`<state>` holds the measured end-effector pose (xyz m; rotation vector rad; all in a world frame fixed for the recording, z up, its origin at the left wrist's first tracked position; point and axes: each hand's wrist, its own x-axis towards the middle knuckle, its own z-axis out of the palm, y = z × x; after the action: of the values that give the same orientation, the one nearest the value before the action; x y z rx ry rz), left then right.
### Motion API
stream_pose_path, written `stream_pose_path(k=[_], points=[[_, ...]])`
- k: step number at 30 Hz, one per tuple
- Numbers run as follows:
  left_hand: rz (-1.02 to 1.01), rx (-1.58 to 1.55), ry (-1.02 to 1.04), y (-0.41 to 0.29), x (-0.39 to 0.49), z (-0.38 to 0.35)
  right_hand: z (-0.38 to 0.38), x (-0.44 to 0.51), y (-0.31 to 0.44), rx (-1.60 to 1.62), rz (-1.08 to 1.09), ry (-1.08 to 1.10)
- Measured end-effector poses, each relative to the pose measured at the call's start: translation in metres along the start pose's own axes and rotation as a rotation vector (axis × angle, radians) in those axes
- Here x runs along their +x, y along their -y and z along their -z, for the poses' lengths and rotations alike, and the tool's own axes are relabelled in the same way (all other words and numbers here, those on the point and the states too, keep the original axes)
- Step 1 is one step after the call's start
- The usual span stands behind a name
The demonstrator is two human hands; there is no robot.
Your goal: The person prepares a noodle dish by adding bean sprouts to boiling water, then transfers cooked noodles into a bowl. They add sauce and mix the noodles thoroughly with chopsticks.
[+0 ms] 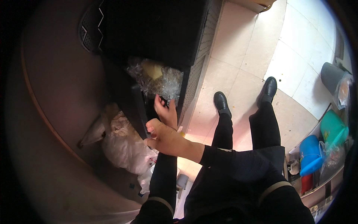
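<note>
My left hand reaches up to a dark open compartment, its thumb and fingers apart. Just beyond the fingertips lies a heap of crumpled clear plastic wrap with a yellowish piece in it. I cannot tell whether the fingertips touch the wrap. My right hand crosses over the left forearm with its fingers curled, close to the dark edge of the compartment. What is inside those fingers is hidden. Below and to the left sits a translucent white plastic bag.
A black cabinet with a perforated side panel stands ahead. My black shoes are on the tiled floor. At the right are a grey bin, a green container and a blue container.
</note>
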<state>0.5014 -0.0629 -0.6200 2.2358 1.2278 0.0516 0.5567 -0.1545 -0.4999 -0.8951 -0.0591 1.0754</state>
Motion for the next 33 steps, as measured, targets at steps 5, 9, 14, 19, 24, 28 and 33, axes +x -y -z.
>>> stream_pose_path(k=[5,9,14,19,24,28,33], points=[[-0.216,0.397,0.211,-0.002,0.043,-0.019,0.005,-0.005,0.015,-0.097,-0.038,0.065],[0.25,-0.126,0.103,0.025,0.043,-0.003,0.007,-0.006,0.01,-0.121,0.008,0.027],[0.504,-0.54,-0.325,0.031,0.041,0.041,-0.002,-0.008,0.004,-0.076,-0.049,0.084],[0.481,-0.895,-0.343,0.005,0.032,0.053,-0.011,-0.007,0.002,-0.039,-0.075,0.094],[0.525,-1.103,-0.262,-0.025,0.002,0.075,-0.018,0.0,0.008,-0.188,0.086,-0.11],[0.638,-1.132,-0.233,-0.056,-0.028,0.095,-0.022,0.002,0.028,-0.196,0.016,-0.099],[0.876,-1.127,-0.256,-0.086,-0.078,0.129,-0.013,0.011,0.057,-0.353,-0.211,-0.084]])
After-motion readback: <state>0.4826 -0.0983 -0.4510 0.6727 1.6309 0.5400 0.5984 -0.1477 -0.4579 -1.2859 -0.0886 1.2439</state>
